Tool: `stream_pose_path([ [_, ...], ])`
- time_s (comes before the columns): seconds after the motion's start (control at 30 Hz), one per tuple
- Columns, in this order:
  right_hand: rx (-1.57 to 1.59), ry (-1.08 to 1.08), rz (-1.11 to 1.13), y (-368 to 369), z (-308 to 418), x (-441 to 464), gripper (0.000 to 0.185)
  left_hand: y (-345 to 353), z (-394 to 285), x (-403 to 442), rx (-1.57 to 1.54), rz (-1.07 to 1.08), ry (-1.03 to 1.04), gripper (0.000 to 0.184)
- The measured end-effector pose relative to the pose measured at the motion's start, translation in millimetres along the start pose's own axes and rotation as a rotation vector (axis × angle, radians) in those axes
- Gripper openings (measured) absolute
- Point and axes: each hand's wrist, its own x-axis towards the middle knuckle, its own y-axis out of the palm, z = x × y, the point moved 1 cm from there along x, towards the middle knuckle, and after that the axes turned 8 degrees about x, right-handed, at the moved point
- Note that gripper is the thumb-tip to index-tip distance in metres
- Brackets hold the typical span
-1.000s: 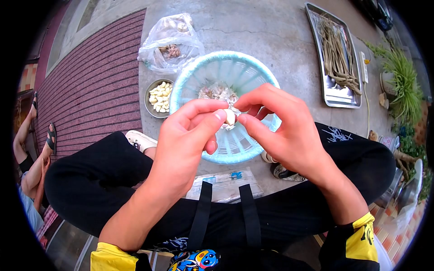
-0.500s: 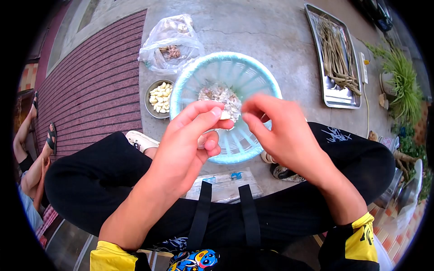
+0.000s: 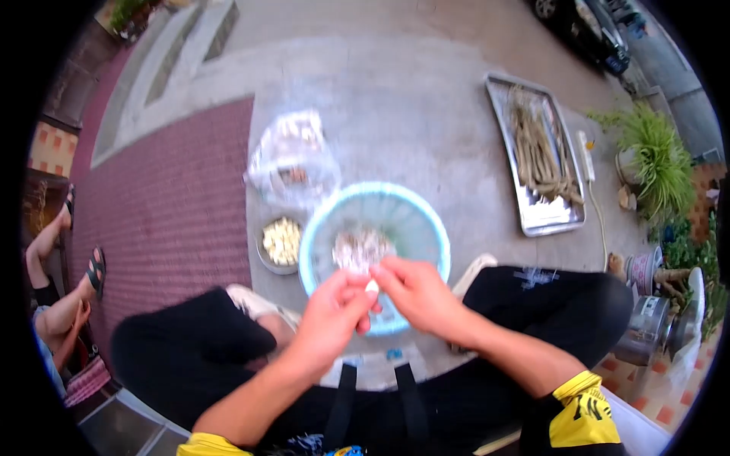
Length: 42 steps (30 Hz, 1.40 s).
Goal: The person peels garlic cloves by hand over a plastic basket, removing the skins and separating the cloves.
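A pale garlic clove shows between the fingertips of both hands, over the near part of a light-blue plastic basket. My left hand pinches the clove from the left, its fingers curled. From the right, the closed thumb and fingers of my right hand press at the clove, partly hiding it. Papery garlic skins lie in the basket beyond my fingertips. Left of the basket is a metal bowl full of peeled garlic cloves. Motion blurs the fingers slightly.
A clear plastic bag with garlic in it lies behind the bowl. At the right is a metal tray of dried stalks, near a power strip and a potted plant. Another person's leg shows at far left.
The view has tilted up, so the basket and bowl appear lower. My right hand, apart from the left before, has come in to meet it at the clove.
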Motion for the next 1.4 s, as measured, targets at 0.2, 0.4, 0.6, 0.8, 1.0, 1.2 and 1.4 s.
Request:
stream_pose_path([
  [0.2,-0.064,0.157,0.203,3.6,6.9,6.1,0.043,-41.7,17.9,24.6,-0.229,-0.459,-0.038,0.006],
  [0.4,-0.179,-0.023,0.212,9.1,5.6,-5.3,0.029,-112.1,48.8,63.4,-0.114,-0.82,-0.002,0.011],
  [0.6,-0.236,-0.09,0.107,6.0,6.7,-8.6,0.02,-77.2,28.0,45.5,-0.298,-0.637,0.11,0.017],
  [0.8,-0.111,-0.369,0.082,6.4,19.3,-8.6,0.024,-7.4,-5.5,12.7,-0.388,-0.038,0.074,0.039],
  [1.0,-0.088,-0.244,0.065,-2.6,26.7,-13.8,0.025,1.6,-11.7,8.9,-0.345,0.087,0.148,0.043],
  [1.2,-0.177,-0.147,-0.008,-12.5,25.7,-16.3,0.023,6.7,-12.2,-0.1,-0.005,0.062,0.181,0.031],
  [1.4,0.111,-0.202,0.021,-11.6,21.7,-12.1,0.018,-0.8,-9.0,1.2,-0.119,-0.012,0.144,0.027],
])
